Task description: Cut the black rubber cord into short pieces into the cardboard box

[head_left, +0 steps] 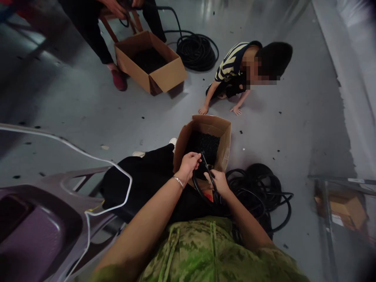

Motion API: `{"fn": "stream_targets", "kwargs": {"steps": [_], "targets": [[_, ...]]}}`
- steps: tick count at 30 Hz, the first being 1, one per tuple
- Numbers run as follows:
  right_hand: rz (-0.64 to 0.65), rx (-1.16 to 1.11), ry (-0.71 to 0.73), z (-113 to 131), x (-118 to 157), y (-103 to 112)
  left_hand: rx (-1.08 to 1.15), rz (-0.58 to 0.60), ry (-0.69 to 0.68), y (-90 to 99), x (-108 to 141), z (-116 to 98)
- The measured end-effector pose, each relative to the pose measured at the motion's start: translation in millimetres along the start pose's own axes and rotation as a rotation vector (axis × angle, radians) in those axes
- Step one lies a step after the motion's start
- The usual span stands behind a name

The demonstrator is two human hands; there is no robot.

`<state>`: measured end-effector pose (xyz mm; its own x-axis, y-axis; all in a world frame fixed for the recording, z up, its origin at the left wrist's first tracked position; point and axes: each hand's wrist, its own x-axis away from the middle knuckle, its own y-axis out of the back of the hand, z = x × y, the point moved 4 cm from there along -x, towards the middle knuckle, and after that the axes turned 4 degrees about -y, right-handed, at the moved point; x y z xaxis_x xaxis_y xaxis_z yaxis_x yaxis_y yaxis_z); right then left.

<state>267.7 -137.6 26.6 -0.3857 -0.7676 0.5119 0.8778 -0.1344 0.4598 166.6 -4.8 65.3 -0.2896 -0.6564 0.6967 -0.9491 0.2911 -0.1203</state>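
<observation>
My left hand (190, 163) is pinched around a black hose (198, 189), close to its end, above an open cardboard box (179, 148). From there the hose bends down toward my lap. In my right hand (219, 182) is a slim dark tool (206, 164), which looks like scissors or pliers; its exact kind is unclear. The tool's tip points up and left, beside the fingers of my left hand. Small black pieces (209, 143) fill the bottom of the box. A tangled coil of black hose (258, 184) lies on the floor by my right arm.
A child (235, 64) crouches with hands on the floor beyond the box. Another person sits behind a second cardboard box (173, 74), near a hose coil (197, 51). A purple chair (32, 239) and white cable (101, 158) are at left. Black scraps dot the floor.
</observation>
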Motion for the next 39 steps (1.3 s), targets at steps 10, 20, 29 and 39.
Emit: {"fn": "stream_targets", "kwargs": {"steps": [10,20,29,39], "targets": [[0.196,-0.34,-0.052,0,-3,-6,0.012,0.027,-0.004,-0.8,-2,-1],[0.273,-0.454,-0.062,3,-21,-4,-0.062,0.071,0.016,-2.8,3,-5],[0.231,-0.453,-0.09,1,-23,-9,-0.11,0.055,-0.003,-2.3,2,-3],[0.236,-0.365,-0.056,-3,-23,-6,-0.157,0.068,-0.003,-3.2,-1,0]]}}
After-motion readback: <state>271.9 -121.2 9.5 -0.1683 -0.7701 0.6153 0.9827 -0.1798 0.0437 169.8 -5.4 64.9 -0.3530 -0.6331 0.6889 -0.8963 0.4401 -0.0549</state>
